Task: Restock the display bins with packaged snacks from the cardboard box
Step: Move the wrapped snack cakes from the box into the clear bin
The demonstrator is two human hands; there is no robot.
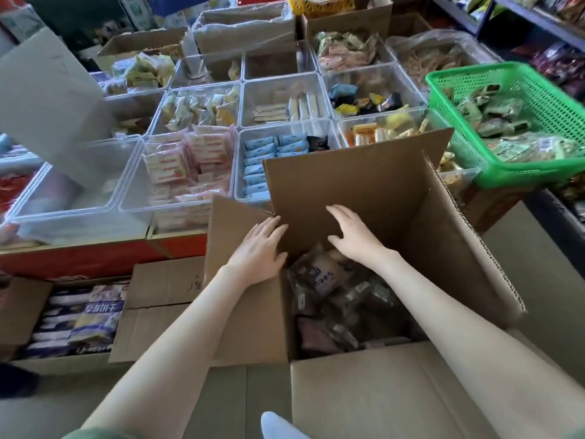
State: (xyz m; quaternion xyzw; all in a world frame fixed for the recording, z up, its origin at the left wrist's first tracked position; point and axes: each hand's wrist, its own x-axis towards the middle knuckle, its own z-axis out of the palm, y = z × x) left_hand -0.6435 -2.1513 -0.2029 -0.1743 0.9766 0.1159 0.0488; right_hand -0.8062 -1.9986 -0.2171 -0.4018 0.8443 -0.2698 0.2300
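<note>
- My left hand point(258, 248) is resting flat, fingers straight, on the left flap of the open brown cardboard box point(364, 179).
- My right hand point(356, 237) is hovering over that box, fingers spread, empty.
- Dark wrapped snack packets point(329, 289) are lying inside it; clear plastic display bins point(134, 191) are standing just beyond.

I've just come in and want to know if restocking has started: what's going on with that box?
A person reaches over an open cardboard box with both hands empty. The left hand rests on the left flap, and the right hand is spread against the upright far flap, apparently holding it open. Dark packaged snacks lie inside, none picked up yet. The clear display bins behind it are partly filled.
</note>
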